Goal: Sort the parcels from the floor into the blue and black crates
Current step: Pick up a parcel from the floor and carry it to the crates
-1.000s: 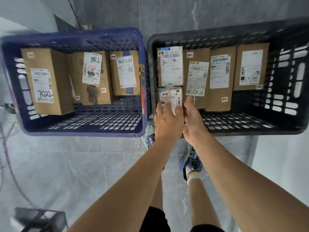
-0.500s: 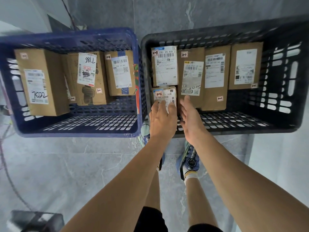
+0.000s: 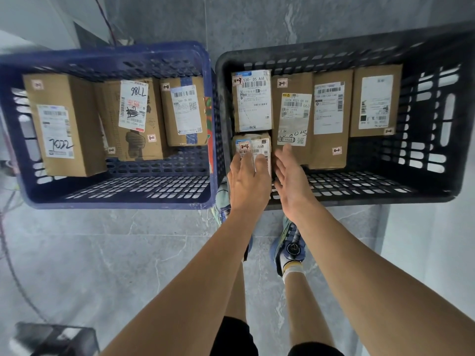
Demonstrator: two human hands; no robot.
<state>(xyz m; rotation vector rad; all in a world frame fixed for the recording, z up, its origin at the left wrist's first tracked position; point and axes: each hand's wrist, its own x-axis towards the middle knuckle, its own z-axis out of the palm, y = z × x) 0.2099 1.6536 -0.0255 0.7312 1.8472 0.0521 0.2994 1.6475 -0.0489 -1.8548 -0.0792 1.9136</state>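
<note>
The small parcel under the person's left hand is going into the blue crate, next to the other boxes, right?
Not quite: the head view shows the small parcel under the left hand in the black crate, not the blue crate, next to the other boxes.

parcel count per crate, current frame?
blue crate: 3 parcels
black crate: 5 parcels, counting the small parcel under the left hand
Total: 8 parcels
</note>
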